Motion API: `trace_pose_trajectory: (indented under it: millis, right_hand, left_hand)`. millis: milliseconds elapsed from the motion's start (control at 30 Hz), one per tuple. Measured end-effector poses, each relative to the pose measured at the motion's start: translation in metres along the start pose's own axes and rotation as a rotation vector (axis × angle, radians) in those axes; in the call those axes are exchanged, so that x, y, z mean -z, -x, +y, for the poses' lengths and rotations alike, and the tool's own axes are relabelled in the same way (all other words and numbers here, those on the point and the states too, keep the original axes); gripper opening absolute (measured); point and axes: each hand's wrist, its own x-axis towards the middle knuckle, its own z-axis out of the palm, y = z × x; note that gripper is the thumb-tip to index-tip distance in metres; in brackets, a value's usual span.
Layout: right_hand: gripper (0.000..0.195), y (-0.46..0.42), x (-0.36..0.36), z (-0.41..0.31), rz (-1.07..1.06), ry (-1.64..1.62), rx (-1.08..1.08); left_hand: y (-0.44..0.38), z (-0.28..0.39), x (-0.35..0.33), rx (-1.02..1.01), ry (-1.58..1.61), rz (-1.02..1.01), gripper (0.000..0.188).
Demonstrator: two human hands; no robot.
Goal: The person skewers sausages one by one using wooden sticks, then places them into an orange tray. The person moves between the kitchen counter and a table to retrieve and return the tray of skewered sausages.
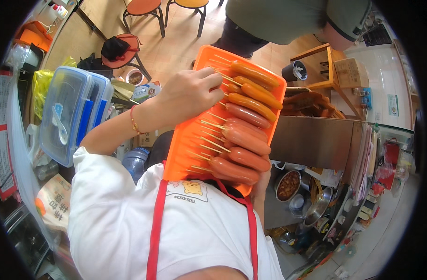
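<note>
An orange plastic tray (185,143) is held up in front of my chest, slanting across the view. Several skewered sausages lie side by side along its right half, their wooden sticks pointing left. Those at the far end are orange-brown sausages (262,96); the nearer ones are pink sausages (246,140). My left hand (199,89) reaches over the tray's left edge, fingers bent around the stick ends of the far sausages, seemingly pinching a wooden stick (229,77). At the tray's near right edge my right hand (263,182) supports it; most of that hand is hidden beneath.
Lidded plastic boxes (64,115) stand on the left, a spoon on top. A person (276,21) stands beyond the tray, near several stools (143,7). To the right are a counter (311,140), a bowl of brown food (288,185) and a metal bowl (317,210).
</note>
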Motion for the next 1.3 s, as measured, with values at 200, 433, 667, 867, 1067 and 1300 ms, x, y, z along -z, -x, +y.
trace_pose_trajectory:
  millis: [200,433,667,867,1067,1300]
  right_hand:
    - [0.030,-0.038,0.000,0.007,-0.049,0.033,0.048]
    - [0.030,-0.115,-0.005,-0.008,-0.154,-0.053,-0.017]
    - [0.032,-0.212,-0.024,-0.061,-0.257,-0.073,0.014]
    - [0.031,-0.283,-0.012,-0.106,-0.288,-0.100,0.019]
    - [0.031,-0.328,-0.003,-0.133,-0.208,-0.147,-0.001]
    - [0.030,-0.373,-0.010,-0.166,-0.008,-0.083,0.043]
  left_hand:
    - [-0.014,-0.033,0.000,0.119,0.137,0.011,0.018]
    - [-0.055,-0.079,-0.015,0.431,0.261,0.168,0.018]
    - [-0.139,-0.144,-0.052,0.370,0.177,0.191,0.013]
    - [-0.207,-0.183,-0.079,0.396,0.176,0.243,0.012]
    - [-0.255,-0.208,-0.120,0.545,0.296,0.267,0.021]
    - [-0.288,-0.251,-0.191,1.048,1.411,0.494,0.055]
